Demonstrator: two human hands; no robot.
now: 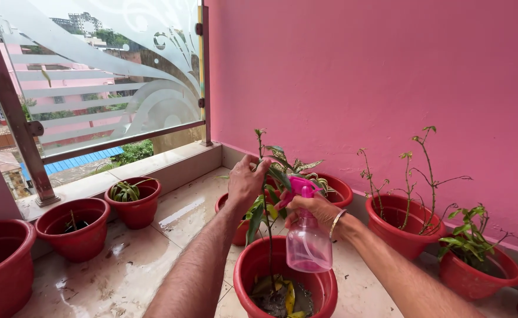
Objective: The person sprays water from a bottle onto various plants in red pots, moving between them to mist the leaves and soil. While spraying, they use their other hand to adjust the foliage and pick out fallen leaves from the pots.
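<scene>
My right hand (313, 209) grips a pink spray bottle (308, 244) with a clear pink body, its nozzle pointed left at a thin young plant (269, 235). That plant grows from a red pot (253, 277) directly below, with yellowed leaves lying on the soil. My left hand (246, 179) is raised behind the plant, fingers pinched on its upper leaves and stem. Both forearms reach in from the bottom edge.
Several red pots stand on the wet tiled balcony floor (123, 265): three at left under a frosted glass railing (112, 76), others with spindly plants (415, 176) along the pink wall (377, 76) at right. One more pot (335, 189) sits behind my hands.
</scene>
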